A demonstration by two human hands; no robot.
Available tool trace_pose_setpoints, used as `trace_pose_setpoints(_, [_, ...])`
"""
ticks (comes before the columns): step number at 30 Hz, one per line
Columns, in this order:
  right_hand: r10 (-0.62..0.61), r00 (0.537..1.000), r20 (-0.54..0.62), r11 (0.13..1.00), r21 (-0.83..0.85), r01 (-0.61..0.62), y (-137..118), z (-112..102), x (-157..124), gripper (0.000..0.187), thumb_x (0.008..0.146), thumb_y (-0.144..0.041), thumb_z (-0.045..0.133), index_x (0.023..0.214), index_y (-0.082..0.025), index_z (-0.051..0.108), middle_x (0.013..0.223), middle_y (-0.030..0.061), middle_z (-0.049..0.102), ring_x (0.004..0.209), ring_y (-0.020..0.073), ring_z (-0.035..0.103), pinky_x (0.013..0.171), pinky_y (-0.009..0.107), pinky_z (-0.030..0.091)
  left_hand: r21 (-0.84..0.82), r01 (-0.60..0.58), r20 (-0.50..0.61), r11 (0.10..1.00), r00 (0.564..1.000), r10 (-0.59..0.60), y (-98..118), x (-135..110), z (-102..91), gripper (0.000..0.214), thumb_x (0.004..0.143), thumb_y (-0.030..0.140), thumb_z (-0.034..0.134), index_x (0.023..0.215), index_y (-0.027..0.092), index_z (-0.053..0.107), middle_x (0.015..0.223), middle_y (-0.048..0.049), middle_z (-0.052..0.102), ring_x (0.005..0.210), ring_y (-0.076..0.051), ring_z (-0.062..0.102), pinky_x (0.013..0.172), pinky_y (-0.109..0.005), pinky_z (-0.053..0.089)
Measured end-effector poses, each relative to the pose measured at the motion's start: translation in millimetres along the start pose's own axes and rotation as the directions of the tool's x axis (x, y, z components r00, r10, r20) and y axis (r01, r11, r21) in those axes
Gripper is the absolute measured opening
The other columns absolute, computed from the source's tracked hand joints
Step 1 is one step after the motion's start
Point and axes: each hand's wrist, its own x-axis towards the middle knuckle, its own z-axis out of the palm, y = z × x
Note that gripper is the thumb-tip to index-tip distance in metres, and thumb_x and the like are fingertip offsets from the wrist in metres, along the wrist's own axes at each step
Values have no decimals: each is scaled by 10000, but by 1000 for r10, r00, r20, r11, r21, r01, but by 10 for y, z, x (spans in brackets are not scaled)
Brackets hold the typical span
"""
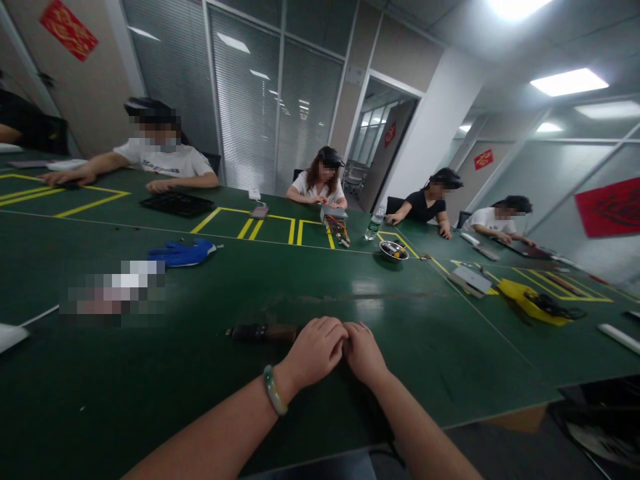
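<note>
Toward the near side of a green tabletop (300,287), two bare hands rest side by side: the left hand (313,353) (a pale jade bangle (273,390) on its wrist) and the right hand (365,353), touching at the knuckles. Their fingers (333,330) are pressed together and curled downward, not spread; whether anything lies beneath them cannot be told. Nearest item: a dark, elongated tool (260,333), too blurred to identify further, lying on the tabletop just beside the left hand and partly behind it. Farther off: a blue glove (183,253); a pixelated patch (115,290), unreadable; a steel bowl (393,251) holding small parts; a plastic water bottle (375,222); a yellow pouch (530,300) with black cable on it; yellow tape outlines (90,203) on the tabletop. Seated co-workers (317,183) line the far side, their hands well apart from these two.
</note>
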Motion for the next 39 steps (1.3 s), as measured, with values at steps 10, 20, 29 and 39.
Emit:
trace_pose_setpoints(10, [92, 995, -46, 975, -200, -99, 381, -58, 228, 102, 910, -148, 512, 857, -197, 585, 927, 34, 616, 921, 184, 543, 819, 276, 346, -312, -163, 401, 936, 871, 285, -219, -119, 124, 143, 769, 173, 605, 880, 245, 659, 877, 29, 643, 742, -119, 599, 684, -221, 446])
trace_pose_setpoints(20, [774, 585, -241, 536, -242, -809, 1940, -789, -769, 283, 955, -351, 388, 979, -205, 629, 1022, 94, 653, 898, 239, 615, 669, 304, 400, -339, -62, 428, 939, 878, 213, -246, -89, 68, 154, 806, 231, 586, 915, 265, 689, 909, 26, 661, 768, -124, 611, 685, -215, 445])
trace_pose_setpoints(29, [907, 211, -366, 213, -34, -976, 2487, -949, -1167, 387, 904, -445, 376, 1042, -201, 642, 1025, 158, 643, 998, 374, 595, 727, 433, 449, -324, -56, 419, 945, 887, 196, -263, -96, 109, 158, 803, 217, 584, 917, 272, 678, 898, 33, 657, 780, -118, 609, 689, -212, 433])
trace_pose_setpoints(39, [875, 270, -402, 271, -55, -961, 2411, -888, -1202, 446, 902, -441, 363, 1075, -158, 662, 1056, 196, 637, 989, 388, 594, 728, 457, 454, -359, -23, 438, 933, 879, 190, -249, -83, 63, 160, 818, 227, 572, 926, 264, 683, 921, 26, 657, 783, -117, 605, 675, -202, 437])
